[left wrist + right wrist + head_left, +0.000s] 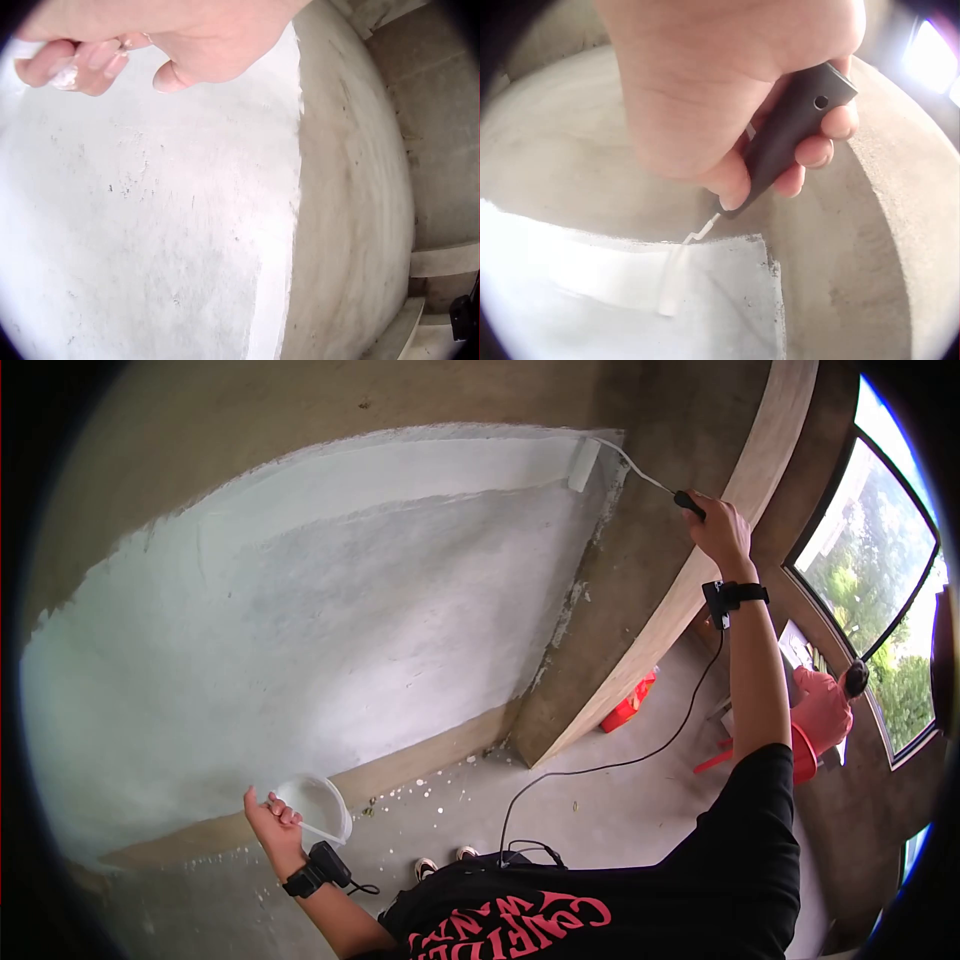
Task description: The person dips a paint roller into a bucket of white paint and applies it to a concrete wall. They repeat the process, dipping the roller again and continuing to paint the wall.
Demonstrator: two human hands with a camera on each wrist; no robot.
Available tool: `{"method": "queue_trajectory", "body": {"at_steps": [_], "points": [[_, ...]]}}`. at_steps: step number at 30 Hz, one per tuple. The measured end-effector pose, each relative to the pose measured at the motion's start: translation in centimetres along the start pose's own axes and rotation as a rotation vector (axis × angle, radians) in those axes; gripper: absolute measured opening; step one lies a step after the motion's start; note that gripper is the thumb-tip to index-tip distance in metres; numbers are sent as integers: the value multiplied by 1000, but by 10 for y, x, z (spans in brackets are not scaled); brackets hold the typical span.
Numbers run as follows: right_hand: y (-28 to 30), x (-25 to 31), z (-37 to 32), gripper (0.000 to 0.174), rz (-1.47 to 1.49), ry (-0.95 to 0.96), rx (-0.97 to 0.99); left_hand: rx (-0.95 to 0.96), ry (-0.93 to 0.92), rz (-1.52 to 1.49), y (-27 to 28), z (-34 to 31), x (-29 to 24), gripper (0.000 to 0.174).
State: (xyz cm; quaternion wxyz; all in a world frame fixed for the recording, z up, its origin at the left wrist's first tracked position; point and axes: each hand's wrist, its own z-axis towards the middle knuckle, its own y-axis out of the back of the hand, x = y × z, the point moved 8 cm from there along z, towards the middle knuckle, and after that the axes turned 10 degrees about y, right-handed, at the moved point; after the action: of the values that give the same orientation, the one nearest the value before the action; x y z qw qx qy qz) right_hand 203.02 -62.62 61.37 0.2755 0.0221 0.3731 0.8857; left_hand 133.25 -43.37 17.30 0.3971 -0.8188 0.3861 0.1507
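Observation:
My right hand (725, 538) grips the black handle (787, 142) of a paint roller, fingers wrapped round it. The white roller head (583, 465) lies against the wall near the upper right corner of a white-painted patch (400, 580), its thin bent wire frame (640, 468) leading up to it. Lower left, my left hand (272, 830) holds a white paint bucket (343, 815) at its edge, fingers curled. White paint smears those fingers (66, 75) in the left wrist view, where the bucket is mostly out of frame.
Bare brown-grey wall (300, 400) borders the painted patch, and a pale ledge (690, 590) slants down at right. White drips spot the floor (470, 800). A red box (630, 702), a red stool with a pink rubber glove (822, 710), a cable (600, 765) and windows (870, 550) are on the right.

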Motion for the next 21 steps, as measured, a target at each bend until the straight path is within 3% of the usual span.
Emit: {"method": "queue_trajectory", "body": {"at_steps": [8, 21], "points": [[1, -24, 4, 31, -112, -66, 51, 18, 20, 37, -3, 3, 3, 44], [13, -5, -21, 29, -168, -172, 19, -23, 10, 59, 1, 2, 4, 45]]}}
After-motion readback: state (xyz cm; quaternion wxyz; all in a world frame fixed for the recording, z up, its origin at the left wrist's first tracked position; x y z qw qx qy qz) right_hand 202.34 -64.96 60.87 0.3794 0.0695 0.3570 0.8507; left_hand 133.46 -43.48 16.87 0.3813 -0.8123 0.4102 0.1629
